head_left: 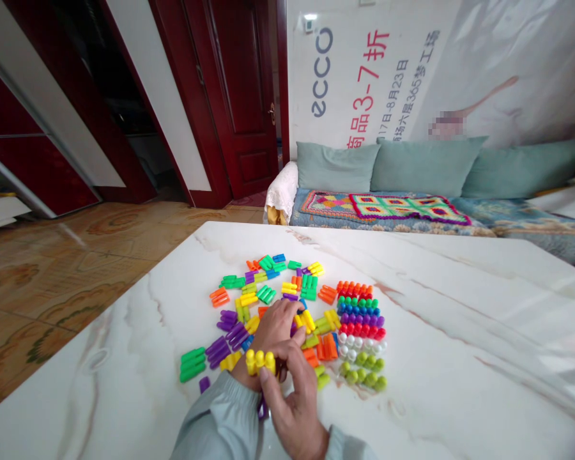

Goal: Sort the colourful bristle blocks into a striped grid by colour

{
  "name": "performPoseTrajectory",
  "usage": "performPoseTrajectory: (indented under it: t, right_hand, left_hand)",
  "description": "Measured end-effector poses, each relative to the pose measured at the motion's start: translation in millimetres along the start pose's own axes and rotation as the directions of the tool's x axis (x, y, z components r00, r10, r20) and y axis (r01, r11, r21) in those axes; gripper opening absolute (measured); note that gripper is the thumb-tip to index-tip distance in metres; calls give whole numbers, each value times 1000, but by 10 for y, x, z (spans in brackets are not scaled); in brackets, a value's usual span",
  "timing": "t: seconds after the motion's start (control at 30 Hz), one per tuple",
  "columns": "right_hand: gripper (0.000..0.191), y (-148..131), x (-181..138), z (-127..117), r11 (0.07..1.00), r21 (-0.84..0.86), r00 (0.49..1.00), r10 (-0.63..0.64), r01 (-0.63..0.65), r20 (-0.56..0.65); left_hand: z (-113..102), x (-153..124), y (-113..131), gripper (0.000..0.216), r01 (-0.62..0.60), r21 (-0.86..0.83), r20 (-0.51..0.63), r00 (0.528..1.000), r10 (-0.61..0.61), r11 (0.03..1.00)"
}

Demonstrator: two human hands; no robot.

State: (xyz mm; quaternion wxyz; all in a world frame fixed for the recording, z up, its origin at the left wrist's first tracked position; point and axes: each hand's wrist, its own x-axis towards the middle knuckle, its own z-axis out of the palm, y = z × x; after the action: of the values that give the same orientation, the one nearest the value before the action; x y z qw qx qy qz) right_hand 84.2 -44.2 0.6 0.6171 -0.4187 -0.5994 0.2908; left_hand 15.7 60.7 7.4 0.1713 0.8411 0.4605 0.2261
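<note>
Many small bright plastic peg blocks [268,281] lie scattered on a white marble table [460,332]. To their right, blocks are joined in neat rows by colour [361,322], from orange at the far end to lime green at the near end. My left hand [275,326] comes from a grey sleeve and lies on the loose pile with its fingers curled down among yellow and purple pieces; what they grip is hidden. My right hand [292,399] sits just in front of it and pinches a yellow three-peg block [260,361] over the left wrist.
Green blocks [192,364] and purple blocks [223,348] lie left of my hands. Behind the table stands a low sofa with teal cushions [426,166] and a bright crocheted mat [388,207]. A dark red door [242,96] and a tiled floor [52,268] are at the left.
</note>
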Motion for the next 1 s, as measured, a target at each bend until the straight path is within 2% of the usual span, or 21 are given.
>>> performPoseTrajectory:
  t: [0.2, 0.3, 0.37, 0.43, 0.53, 0.6, 0.67, 0.87, 0.93, 1.0]
  right_hand:
    - [3, 16, 2, -4, 1000, -11, 1000, 20, -20, 10]
    - [4, 16, 9, -3, 999, -13, 999, 32, -31, 6]
    - [4, 11, 15, -1, 999, -11, 999, 32, -32, 5]
    - [4, 3, 20, 0, 999, -11, 1000, 30, -30, 10]
    - [5, -11, 24, 1, 999, -29, 1000, 26, -26, -3]
    - [7, -20, 24, 2, 999, -45, 999, 27, -28, -19]
    - [7, -25, 23, 4, 998, -53, 999, 35, -36, -26]
    - [6, -3, 7, 14, 998, -32, 998, 55, -55, -12]
    - [5, 3, 4, 17, 998, -19, 998, 59, -59, -12]
    - [5, 2, 9, 18, 998, -7, 998, 57, -57, -14]
  left_hand:
    - [46, 5, -76, 30, -1, -126, -194, 981, -24, 992]
    - [52, 11, -125, 23, -14, -270, -320, 944, -76, 963]
    - [38, 12, -147, 23, -47, -308, -366, 928, -73, 950]
    - [24, 13, -162, 32, -83, -286, -321, 947, -13, 955]
    - [24, 19, -178, 52, -120, -184, -117, 988, 99, 976]
    - [35, 27, -184, 53, -145, -113, 30, 988, 149, 983]
    - [46, 33, -184, 50, -162, -76, 100, 980, 169, 984]
    - [41, 34, -158, 46, -95, -82, 33, 995, 98, 992]
    - [33, 30, -148, 41, -82, -141, 2, 997, 83, 987]
    - [19, 14, -128, 35, -47, -250, -94, 995, 24, 967]
